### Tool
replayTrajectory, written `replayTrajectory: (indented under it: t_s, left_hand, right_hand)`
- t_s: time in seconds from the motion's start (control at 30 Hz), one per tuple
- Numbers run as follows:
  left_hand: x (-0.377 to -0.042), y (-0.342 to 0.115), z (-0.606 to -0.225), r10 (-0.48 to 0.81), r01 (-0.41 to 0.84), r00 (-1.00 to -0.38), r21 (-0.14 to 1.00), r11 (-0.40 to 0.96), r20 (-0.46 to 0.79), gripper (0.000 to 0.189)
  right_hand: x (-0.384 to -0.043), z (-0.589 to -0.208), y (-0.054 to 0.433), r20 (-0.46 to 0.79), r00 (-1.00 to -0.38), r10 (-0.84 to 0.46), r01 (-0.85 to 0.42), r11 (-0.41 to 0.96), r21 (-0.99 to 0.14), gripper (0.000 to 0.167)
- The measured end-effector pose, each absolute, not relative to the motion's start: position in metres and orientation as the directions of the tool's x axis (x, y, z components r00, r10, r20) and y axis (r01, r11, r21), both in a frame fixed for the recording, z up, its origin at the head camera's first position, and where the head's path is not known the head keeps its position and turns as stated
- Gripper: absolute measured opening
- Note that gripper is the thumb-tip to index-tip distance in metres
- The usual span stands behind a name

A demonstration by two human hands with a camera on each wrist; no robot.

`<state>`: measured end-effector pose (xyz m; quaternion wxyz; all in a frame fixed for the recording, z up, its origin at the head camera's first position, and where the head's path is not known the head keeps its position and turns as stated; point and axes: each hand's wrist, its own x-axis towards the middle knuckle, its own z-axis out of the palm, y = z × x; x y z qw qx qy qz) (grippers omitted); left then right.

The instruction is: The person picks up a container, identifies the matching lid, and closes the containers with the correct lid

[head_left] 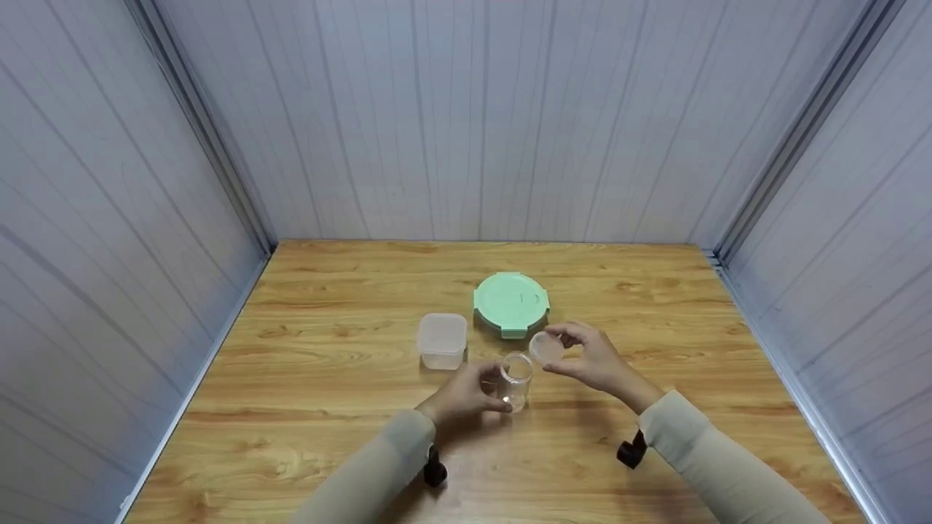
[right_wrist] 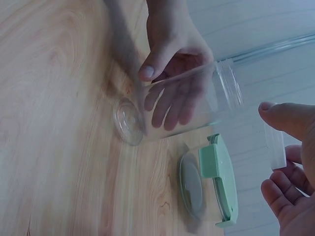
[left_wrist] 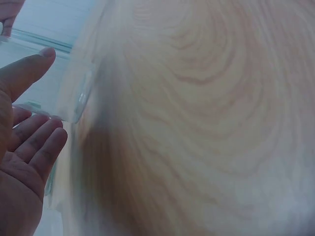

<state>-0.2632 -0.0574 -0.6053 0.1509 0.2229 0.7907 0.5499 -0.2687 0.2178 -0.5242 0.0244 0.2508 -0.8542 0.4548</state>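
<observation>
A clear, see-through jar (head_left: 518,391) stands upright on the table, its threaded mouth (right_wrist: 229,84) uncovered. My left hand (head_left: 470,393) holds it from the left, thumb on the near side and the fingers behind. In the left wrist view that thumb lies across the jar wall (left_wrist: 47,81). To the right of the mouth, my right hand (head_left: 593,360) pinches a round, whitish, translucent lid (head_left: 545,349) by its edge. In the right wrist view the lid (right_wrist: 275,147) is held on edge, apart from the jar mouth.
Behind the jar sits a round container with a mint-green clip lid (head_left: 511,300). A square translucent box (head_left: 443,335) stands to the left of it. The wooden table (head_left: 328,327) is bounded by pale panel walls (head_left: 451,131) at the back and sides.
</observation>
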Motion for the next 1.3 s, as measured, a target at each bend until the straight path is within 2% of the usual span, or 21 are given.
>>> replayTrajectory:
  t_s: [0.77,1.3]
  left_hand:
    - [-0.265,-0.058,-0.61,0.513,0.224,-0.859,0.904,0.364,0.007,0.032]
    - [-0.27,-0.058,-0.612,0.547,0.231,-0.837,0.915,0.33,0.014,0.035]
  right_hand:
    - [-0.268,-0.521,0.19,0.295,-0.802,-0.52,-0.537,0.409,-0.738,0.053]
    - [-0.267,-0.524,0.183,0.238,-0.8,-0.551,-0.513,0.422,-0.748,0.055]
